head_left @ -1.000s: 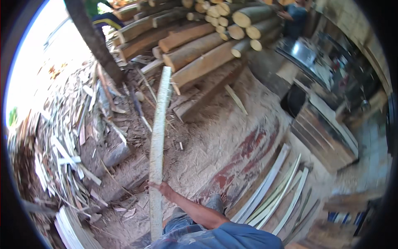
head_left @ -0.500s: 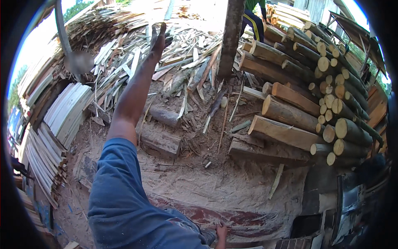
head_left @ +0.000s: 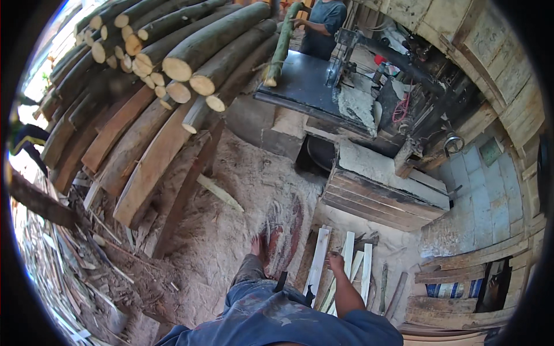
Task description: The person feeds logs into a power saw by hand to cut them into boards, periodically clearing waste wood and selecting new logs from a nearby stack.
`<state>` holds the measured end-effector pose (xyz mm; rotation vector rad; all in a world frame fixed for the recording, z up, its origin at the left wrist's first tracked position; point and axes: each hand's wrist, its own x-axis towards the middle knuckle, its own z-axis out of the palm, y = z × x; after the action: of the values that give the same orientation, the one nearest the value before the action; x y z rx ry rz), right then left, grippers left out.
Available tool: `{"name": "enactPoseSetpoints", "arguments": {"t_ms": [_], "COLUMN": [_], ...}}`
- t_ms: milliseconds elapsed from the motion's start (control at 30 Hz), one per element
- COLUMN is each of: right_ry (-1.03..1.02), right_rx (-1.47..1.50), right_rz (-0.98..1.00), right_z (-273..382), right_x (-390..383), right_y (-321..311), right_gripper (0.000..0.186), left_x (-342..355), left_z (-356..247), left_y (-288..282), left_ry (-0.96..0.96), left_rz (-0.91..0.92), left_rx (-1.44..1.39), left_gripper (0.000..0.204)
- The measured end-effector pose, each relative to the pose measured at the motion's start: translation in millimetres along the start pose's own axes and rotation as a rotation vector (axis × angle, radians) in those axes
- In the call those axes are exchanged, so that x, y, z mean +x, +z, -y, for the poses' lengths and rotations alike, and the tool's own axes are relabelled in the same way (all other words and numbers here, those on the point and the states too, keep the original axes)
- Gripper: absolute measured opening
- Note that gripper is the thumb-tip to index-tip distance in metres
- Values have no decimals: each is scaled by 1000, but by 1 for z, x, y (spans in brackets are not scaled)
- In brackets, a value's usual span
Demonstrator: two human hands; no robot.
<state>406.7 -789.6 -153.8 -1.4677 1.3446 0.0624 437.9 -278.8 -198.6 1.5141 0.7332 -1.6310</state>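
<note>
My right hand point(head_left: 334, 260) hangs low in front of my body, fingers loosely curled, with nothing visible in it. Beneath and beside it lie pale sawn boards point(head_left: 349, 254) on the dusty ground. My left hand is out of view; only the blue shirt point(head_left: 271, 314) shows on that side. Ahead, a co-worker point(head_left: 323, 26) in a blue shirt stands behind a dark saw table point(head_left: 306, 75). That person's hands are on a greenish log point(head_left: 283, 46), which rests on the table's left side next to the upright saw machine point(head_left: 341, 57).
Cut logs point(head_left: 213, 46) are stacked high at the left, with squared timbers point(head_left: 153, 167) below. Loose wood strips point(head_left: 43, 271) cover the lower left. A sawdust-covered wooden box point(head_left: 381, 202) stands ahead right, beside a dark opening point(head_left: 316, 154). Plank walls point(head_left: 502, 63) bound the right.
The view has swung right, from the scrap pile to the saw table and co-worker. My left arm, stretched forward with an open hand before, has left the view. My right arm shows more.
</note>
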Motion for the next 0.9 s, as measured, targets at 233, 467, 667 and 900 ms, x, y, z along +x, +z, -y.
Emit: {"name": "enactPoseSetpoints", "arguments": {"t_ms": [233, 467, 667, 900], "right_ry": [190, -319, -1059, -1236], "right_rx": [-166, -410, -415, -901], "right_rz": [416, 18, -218, -511], "right_z": [15, 203, 456, 633], "right_x": [50, 127, 236, 428], "right_y": [97, 99, 102, 75], "right_gripper": [33, 39, 38, 47], "left_x": [82, -114, -185, 5], "left_z": [-223, -615, -663, -604], "left_y": [-105, -95, 20, 56], "left_ry": [568, 1174, 1184, 739], "left_rz": [-208, -553, -347, -257], "left_rx": [494, -109, -292, -266], "left_gripper": [36, 46, 43, 53]}}
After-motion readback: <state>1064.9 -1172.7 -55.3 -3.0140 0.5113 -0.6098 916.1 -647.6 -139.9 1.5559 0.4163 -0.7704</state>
